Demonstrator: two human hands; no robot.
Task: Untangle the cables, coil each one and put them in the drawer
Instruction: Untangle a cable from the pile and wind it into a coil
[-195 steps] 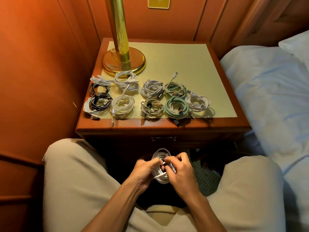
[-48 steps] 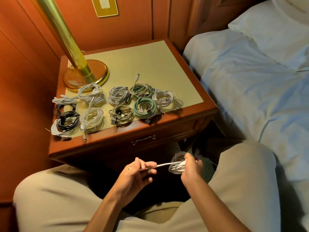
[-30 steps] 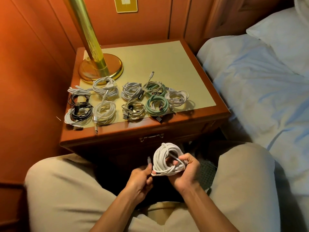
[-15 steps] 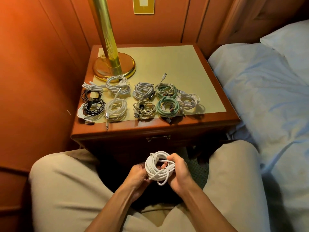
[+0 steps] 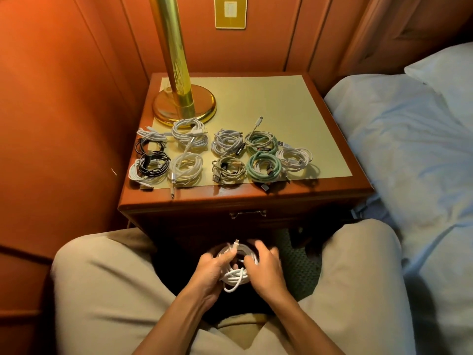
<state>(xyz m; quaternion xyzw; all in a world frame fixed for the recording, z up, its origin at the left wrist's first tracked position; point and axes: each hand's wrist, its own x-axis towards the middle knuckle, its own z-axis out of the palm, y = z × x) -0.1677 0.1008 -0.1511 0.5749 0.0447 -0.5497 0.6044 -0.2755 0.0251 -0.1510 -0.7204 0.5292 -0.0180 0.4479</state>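
I hold a white cable coil [image 5: 235, 276] between my knees, below the nightstand. My left hand [image 5: 211, 269] grips its left side and pinches the plug end, which sticks up. My right hand [image 5: 266, 265] curls round the coil's right side; its fingers are blurred. Several coiled cables lie in two rows on the nightstand top: white coils [image 5: 186, 168], a black one [image 5: 153, 162], green ones [image 5: 263, 166] and a white coil [image 5: 294, 159] at the right end. The drawer [image 5: 247, 214] under the top is closed, its brass handle showing.
A brass lamp base [image 5: 184, 106] stands at the back left of the nightstand [image 5: 256, 198]. Wood panelling walls close in the left and back. A bed with pale blue sheets [image 5: 414, 149] lies to the right. My knees flank the hands.
The loose cable end that my left hand pulled out earlier has been wound into the coil. Both hands now sit lower, closing round the coil, and the plug end points up.
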